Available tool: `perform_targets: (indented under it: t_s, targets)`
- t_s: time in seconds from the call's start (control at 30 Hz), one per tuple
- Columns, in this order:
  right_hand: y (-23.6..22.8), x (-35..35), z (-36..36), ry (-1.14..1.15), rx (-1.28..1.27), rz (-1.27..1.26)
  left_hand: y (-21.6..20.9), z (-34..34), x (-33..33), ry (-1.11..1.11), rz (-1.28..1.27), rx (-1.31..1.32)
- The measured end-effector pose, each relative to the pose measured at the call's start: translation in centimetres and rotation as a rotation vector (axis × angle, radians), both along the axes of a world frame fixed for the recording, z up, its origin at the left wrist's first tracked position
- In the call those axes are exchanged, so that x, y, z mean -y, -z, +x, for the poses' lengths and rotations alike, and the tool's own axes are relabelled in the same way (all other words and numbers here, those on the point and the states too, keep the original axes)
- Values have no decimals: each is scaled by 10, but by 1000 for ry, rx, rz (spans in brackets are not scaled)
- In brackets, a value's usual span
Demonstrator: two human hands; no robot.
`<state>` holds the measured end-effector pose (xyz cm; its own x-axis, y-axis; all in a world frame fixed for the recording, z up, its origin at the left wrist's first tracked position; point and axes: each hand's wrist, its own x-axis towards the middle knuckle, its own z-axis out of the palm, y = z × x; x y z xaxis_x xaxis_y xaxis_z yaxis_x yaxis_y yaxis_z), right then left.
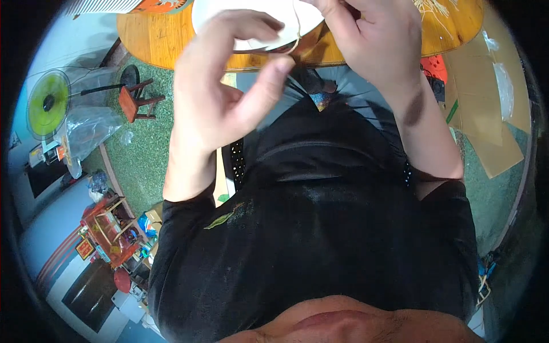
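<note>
My left hand (226,86) is held up on the left, slightly blurred, with thumb and curled fingers apart and a gap between them. A thin cream cord (298,35) hangs beside its thumb, with what looks like a small knot; its lower end passes close to the thumb tip. My right hand (380,46) is closed in a pinch at the top edge, where the cord leads up towards its fingers. Its fingertips are partly cut off by the picture's edge. Behind both hands is a white plate or shallow dish (211,12).
The dish lies on a wooden table (154,43). A bundle of pale cords (432,8) lies at its far right. On the left stand a small wooden stool (137,104) and a green fan (48,103). Flattened cardboard (477,108) lies on the right.
</note>
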<state>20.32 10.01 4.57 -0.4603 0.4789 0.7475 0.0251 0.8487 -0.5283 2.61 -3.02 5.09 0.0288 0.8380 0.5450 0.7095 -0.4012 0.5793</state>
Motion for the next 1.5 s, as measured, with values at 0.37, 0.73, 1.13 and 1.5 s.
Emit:
perform_targets:
  t_s: [0.37, 0.73, 1.13, 1.5]
  targets:
    - [23, 2, 10, 57, -172, 92, -41, 38, -32, -293, -580, 434]
    - [64, 12, -4, -120, -106, 230, -39, 39, -37, -306, -556, 498]
    - [66, 34, -6, -296, -341, -588, -36, 43, -34, -390, -484, 391]
    - [51, 34, -2, -294, -181, -798, -20, 22, -17, -142, -415, 796]
